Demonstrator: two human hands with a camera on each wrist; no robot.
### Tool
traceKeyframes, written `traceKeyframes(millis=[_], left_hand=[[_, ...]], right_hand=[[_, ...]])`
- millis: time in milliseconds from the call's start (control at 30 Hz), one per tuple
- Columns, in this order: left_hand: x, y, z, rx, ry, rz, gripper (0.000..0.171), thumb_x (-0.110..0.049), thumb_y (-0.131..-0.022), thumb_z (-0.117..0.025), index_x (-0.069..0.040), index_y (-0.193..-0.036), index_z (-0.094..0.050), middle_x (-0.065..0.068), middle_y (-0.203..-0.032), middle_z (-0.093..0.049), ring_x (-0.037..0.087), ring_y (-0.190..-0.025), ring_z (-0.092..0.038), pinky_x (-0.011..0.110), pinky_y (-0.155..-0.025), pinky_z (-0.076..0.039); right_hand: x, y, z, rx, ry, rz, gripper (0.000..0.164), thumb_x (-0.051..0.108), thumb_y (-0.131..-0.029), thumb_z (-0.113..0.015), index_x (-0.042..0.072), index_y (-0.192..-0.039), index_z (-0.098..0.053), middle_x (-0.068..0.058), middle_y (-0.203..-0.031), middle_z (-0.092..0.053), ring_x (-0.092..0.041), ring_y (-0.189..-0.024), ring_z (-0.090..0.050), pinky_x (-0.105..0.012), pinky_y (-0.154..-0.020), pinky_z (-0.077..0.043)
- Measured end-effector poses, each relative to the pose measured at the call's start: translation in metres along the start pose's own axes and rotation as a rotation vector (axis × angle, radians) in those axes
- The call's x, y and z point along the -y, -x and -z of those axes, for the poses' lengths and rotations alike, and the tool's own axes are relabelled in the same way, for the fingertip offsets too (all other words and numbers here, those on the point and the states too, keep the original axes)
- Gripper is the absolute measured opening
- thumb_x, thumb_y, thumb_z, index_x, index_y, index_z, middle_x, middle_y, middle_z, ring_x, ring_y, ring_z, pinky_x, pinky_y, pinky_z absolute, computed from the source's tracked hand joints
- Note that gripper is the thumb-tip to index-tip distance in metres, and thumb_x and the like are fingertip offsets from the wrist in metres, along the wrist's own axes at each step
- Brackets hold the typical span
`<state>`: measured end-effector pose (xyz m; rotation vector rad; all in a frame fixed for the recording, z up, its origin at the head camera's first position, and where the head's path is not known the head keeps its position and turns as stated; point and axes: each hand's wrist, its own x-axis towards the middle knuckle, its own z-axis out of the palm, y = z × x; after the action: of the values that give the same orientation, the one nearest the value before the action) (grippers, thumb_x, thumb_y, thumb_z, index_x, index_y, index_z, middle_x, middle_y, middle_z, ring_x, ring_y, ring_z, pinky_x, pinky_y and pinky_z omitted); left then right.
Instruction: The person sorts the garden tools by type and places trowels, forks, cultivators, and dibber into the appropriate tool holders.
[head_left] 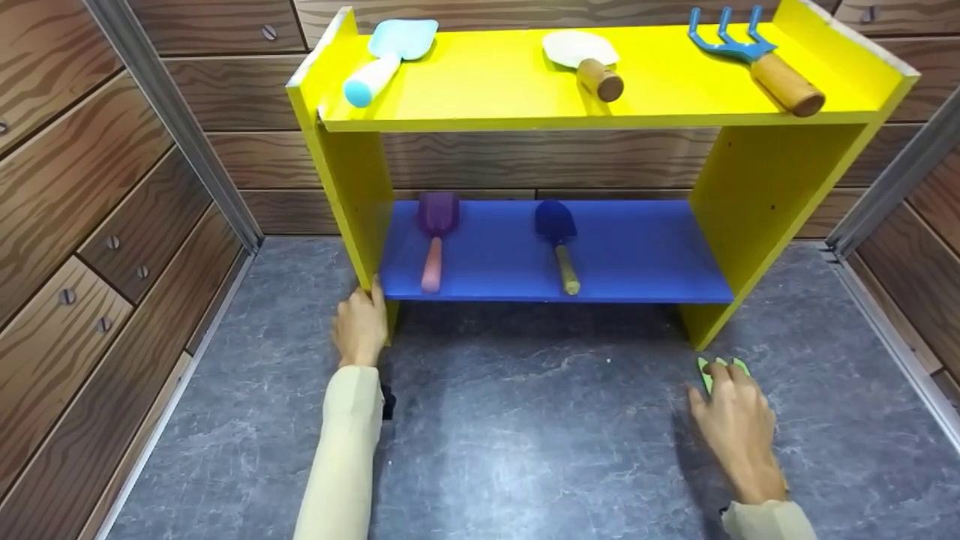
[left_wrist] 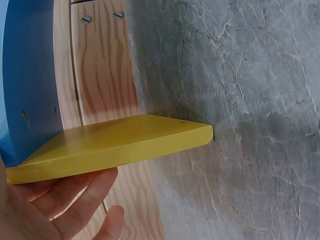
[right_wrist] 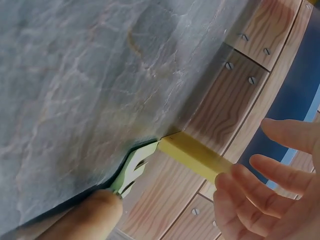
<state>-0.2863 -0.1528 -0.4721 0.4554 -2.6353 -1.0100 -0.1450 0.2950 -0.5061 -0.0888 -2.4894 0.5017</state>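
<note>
A yellow shelf unit [head_left: 525, 124] with a blue lower board stands on the floor. My left hand [head_left: 360, 324] grips the front edge of its left side panel [left_wrist: 115, 150]; in the left wrist view the fingers [left_wrist: 75, 205] lie along the panel's outer face, and the thumb is out of sight there. My right hand [head_left: 737, 420] is near the foot of the right side panel, over a green hand fork [head_left: 705, 373]. In the right wrist view the fork's wooden handle [right_wrist: 87, 217] shows, apart from my loosely bent fingers [right_wrist: 240, 180], which hold nothing.
On the top board lie a light blue trowel [head_left: 401, 39], a white trowel [head_left: 577, 49] and a blue hand fork [head_left: 787, 82]. A purple shovel [head_left: 437, 214] and a dark blue trowel [head_left: 555, 221] lie on the blue board [head_left: 637, 247]. Wood-patterned walls [head_left: 90, 225] surround the grey floor [head_left: 487, 420].
</note>
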Motion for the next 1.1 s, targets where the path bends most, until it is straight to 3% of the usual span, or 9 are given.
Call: traceKeyframes(millis=[533,867,1100], left_hand=[[-0.001,0.000,0.000,-0.030,0.001,-0.031,0.058,-0.044,-0.108,-0.041,0.004,-0.089,-0.067,0.034,-0.095,-0.069,0.054,-0.086,-0.066,0.063,-0.072,-0.047],[0.002,0.001,-0.001,-0.032,-0.005,-0.033,0.058,-0.044,-0.108,-0.041,0.005,-0.089,-0.067,0.034,-0.094,-0.068,0.055,-0.085,-0.066,0.063,-0.072,-0.047],[0.001,0.001,0.000,-0.021,-0.002,-0.023,0.059,-0.045,-0.108,-0.040,0.004,-0.089,-0.067,0.033,-0.094,-0.069,0.055,-0.086,-0.066,0.063,-0.073,-0.047]], right_hand=[[-0.023,0.020,0.009,0.107,0.058,-0.125,0.032,0.001,-0.075,-0.080,-0.011,-0.101,-0.065,-0.031,-0.091,-0.062,-0.059,-0.075,-0.060,-0.070,-0.060,-0.044],[-0.040,0.022,0.021,0.303,0.088,-0.252,0.038,0.009,-0.082,-0.077,-0.012,-0.109,-0.061,-0.034,-0.098,-0.060,-0.064,-0.081,-0.058,-0.070,-0.062,-0.045],[-0.048,0.022,0.027,0.364,0.105,-0.286,0.026,0.010,-0.083,-0.075,-0.008,-0.096,-0.060,-0.030,-0.088,-0.059,-0.062,-0.078,-0.058,-0.069,-0.059,-0.044]])
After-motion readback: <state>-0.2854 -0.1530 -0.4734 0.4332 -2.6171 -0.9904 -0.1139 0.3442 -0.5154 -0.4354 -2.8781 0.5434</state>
